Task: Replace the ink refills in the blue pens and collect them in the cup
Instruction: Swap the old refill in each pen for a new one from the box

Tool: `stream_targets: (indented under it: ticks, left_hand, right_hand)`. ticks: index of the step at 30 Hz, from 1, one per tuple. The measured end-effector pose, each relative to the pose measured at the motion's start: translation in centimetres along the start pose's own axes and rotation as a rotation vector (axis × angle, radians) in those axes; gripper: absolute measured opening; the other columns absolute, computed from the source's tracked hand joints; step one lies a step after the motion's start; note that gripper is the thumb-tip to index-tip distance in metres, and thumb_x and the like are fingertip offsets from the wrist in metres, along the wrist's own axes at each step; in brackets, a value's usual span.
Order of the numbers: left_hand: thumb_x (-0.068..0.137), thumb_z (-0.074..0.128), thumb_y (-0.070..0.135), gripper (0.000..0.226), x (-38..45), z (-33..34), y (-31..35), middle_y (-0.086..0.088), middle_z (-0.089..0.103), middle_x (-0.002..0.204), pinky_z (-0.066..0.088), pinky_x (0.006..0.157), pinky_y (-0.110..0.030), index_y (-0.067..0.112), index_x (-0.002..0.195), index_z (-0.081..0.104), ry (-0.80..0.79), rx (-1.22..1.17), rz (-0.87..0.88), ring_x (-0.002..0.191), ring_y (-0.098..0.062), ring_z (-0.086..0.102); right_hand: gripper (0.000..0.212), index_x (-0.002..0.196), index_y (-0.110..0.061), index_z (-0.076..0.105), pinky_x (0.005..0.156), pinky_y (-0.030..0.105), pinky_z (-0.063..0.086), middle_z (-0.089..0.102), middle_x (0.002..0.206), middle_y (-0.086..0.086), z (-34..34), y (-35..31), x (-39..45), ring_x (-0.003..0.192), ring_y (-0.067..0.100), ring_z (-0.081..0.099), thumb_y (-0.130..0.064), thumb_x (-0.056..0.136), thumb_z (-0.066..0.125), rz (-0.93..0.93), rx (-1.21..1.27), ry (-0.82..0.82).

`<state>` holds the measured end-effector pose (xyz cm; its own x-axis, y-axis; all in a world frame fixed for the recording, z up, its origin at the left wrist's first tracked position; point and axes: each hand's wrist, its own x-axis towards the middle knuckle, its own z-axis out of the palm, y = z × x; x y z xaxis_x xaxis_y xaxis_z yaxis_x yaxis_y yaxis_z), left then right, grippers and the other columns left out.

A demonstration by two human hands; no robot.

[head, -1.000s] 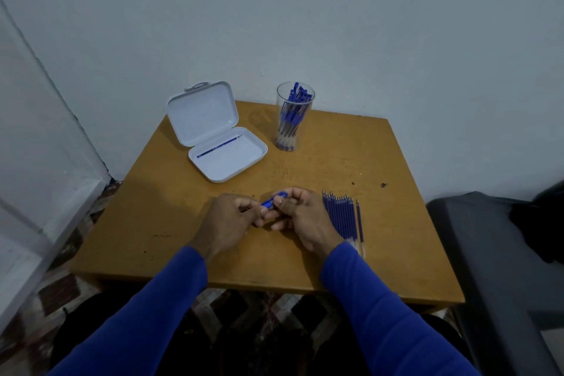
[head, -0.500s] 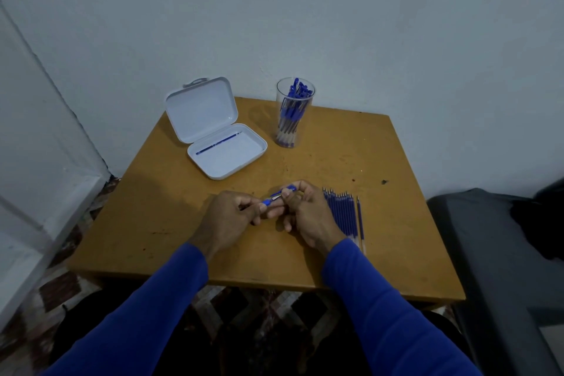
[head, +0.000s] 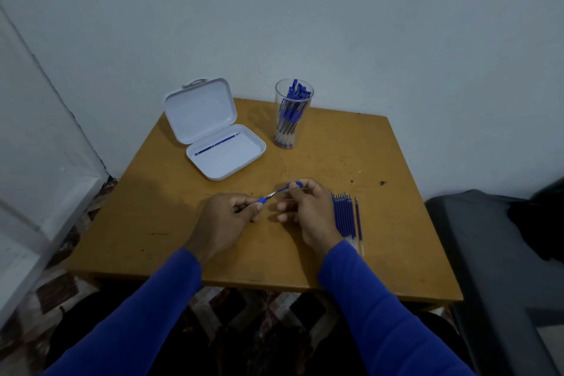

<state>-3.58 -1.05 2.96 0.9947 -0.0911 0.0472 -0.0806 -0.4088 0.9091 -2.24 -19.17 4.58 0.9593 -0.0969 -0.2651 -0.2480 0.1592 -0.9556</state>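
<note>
While both hands work above the near middle of a wooden table (head: 351, 162), a blue pen (head: 282, 191) is held between them, lifted just off the surface. Its long axis runs slantwise, from near-left to far-right. The left hand (head: 227, 217) pinches the near-left end, a small blue tip piece with a thin silver point showing beside it. The right hand (head: 305, 207) grips the far-right end, fingers curled around the barrel, thumb on top. The hands sit close together, knuckles up, wrists low over the table, forearms in blue sleeves (head: 381, 308) reaching in from the near edge.

It looks as though the pen is being pulled apart along that slanted line, so the coming move likely depends on drawing the two ends straight away from each other.

A row of spare refills (head: 345, 217) lies flat just right of the right hand, which is nearer to them, pointing near to far. A clear cup (head: 293, 114) of blue pens stands at the far middle, well apart from both hands. An open white case (head: 213, 131) with one refill inside lies far left.
</note>
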Motion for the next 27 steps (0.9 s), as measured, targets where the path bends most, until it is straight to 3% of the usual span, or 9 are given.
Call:
stream_targets:
  ticks: [2, 5, 8, 11, 15, 18, 21, 23, 27]
  left_hand:
    - [0.094, 0.071, 0.024, 0.009, -0.2, 0.0, -0.2, 0.009, 0.074, 0.075, 0.048, 0.055, -0.016, 0.031, 0.088, 0.075, 0.014, 0.002, 0.026, 0.057, 0.001, 0.06]
    - [0.091, 0.074, 0.023, 0.011, -0.2, -0.1, -0.7, 0.014, 0.073, 0.075, 0.05, 0.057, -0.017, 0.033, 0.091, 0.075, 0.048, 0.028, 0.075, 0.064, -0.002, 0.064]
    - [0.09, 0.075, 0.023, 0.01, -0.2, 0.0, -1.3, 0.018, 0.071, 0.075, 0.053, 0.06, -0.021, 0.03, 0.097, 0.077, 0.072, 0.082, 0.128, 0.069, -0.005, 0.065]
    - [0.09, 0.075, 0.024, 0.011, -0.3, 0.3, -1.7, 0.018, 0.07, 0.076, 0.054, 0.06, -0.024, 0.029, 0.099, 0.078, 0.108, 0.088, 0.157, 0.07, -0.008, 0.065]
    - [0.09, 0.074, 0.022, 0.012, -0.6, 0.7, -1.7, 0.016, 0.07, 0.079, 0.052, 0.06, -0.023, 0.024, 0.102, 0.079, 0.153, 0.092, 0.186, 0.072, -0.007, 0.064]
    - [0.091, 0.074, 0.024, 0.013, -0.7, 0.7, -1.7, 0.019, 0.07, 0.08, 0.052, 0.061, -0.022, 0.024, 0.103, 0.079, 0.154, 0.098, 0.188, 0.073, -0.005, 0.064]
    - [0.09, 0.074, 0.025, 0.014, -0.6, 0.8, -1.8, 0.02, 0.07, 0.084, 0.049, 0.063, -0.018, 0.024, 0.104, 0.079, 0.155, 0.112, 0.19, 0.076, -0.001, 0.064]
    - [0.09, 0.075, 0.025, 0.015, -0.6, 0.8, -1.9, 0.02, 0.07, 0.085, 0.047, 0.063, -0.016, 0.024, 0.104, 0.079, 0.162, 0.12, 0.184, 0.076, 0.001, 0.063]
    - [0.091, 0.074, 0.025, 0.012, -0.7, 0.8, -1.7, 0.021, 0.069, 0.082, 0.044, 0.06, -0.012, 0.027, 0.102, 0.079, 0.171, 0.133, 0.196, 0.075, 0.0, 0.062]
  right_hand:
    - [0.011, 0.101, -0.012, 0.067, 0.047, 0.026, 0.052, 0.069, 0.076, 0.009, 0.1, -0.1, 0.0, 0.051, 0.014, 0.061, -0.016, 0.103, 0.057, -0.031, -0.2, 0.063]
    - [0.008, 0.104, -0.015, 0.069, 0.041, 0.021, 0.046, 0.069, 0.074, 0.006, 0.5, 0.0, 0.1, 0.045, 0.006, 0.057, -0.013, 0.101, 0.062, -0.059, -0.374, 0.045]
    - [0.006, 0.101, -0.02, 0.064, 0.043, 0.017, 0.044, 0.07, 0.081, 0.003, 0.9, 0.5, 0.3, 0.056, 0.007, 0.061, -0.017, 0.097, 0.067, -0.109, -0.534, 0.072]
    - [0.006, 0.096, -0.022, 0.066, 0.058, 0.02, 0.05, 0.069, 0.087, -0.003, 1.2, 0.9, 0.7, 0.074, 0.008, 0.064, -0.02, 0.094, 0.071, -0.172, -0.644, 0.082]
    - [0.014, 0.108, -0.017, 0.072, 0.067, 0.011, 0.046, 0.07, 0.095, -0.006, 1.3, 1.2, 1.3, 0.081, 0.0, 0.061, -0.021, 0.094, 0.071, -0.201, -0.737, 0.103]
    - [0.017, 0.111, -0.017, 0.071, 0.07, 0.013, 0.049, 0.069, 0.098, -0.007, 1.2, 1.5, 1.4, 0.084, 0.001, 0.061, -0.022, 0.095, 0.07, -0.213, -0.742, 0.107]
    - [0.003, 0.1, -0.028, 0.068, 0.079, 0.035, 0.061, 0.07, 0.093, -0.007, 1.1, 1.7, 1.3, 0.085, 0.011, 0.067, -0.028, 0.098, 0.066, -0.19, -0.655, 0.135]
    - [0.013, 0.089, -0.03, 0.066, 0.074, 0.042, 0.061, 0.07, 0.084, -0.004, 0.9, 1.8, 1.1, 0.078, 0.015, 0.067, -0.032, 0.101, 0.06, -0.202, -0.612, 0.169]
    - [0.036, 0.086, -0.014, 0.07, 0.056, 0.031, 0.048, 0.069, 0.077, 0.009, 0.2, 1.7, 0.1, 0.061, 0.012, 0.057, -0.043, 0.103, 0.055, -0.224, -0.487, 0.075]
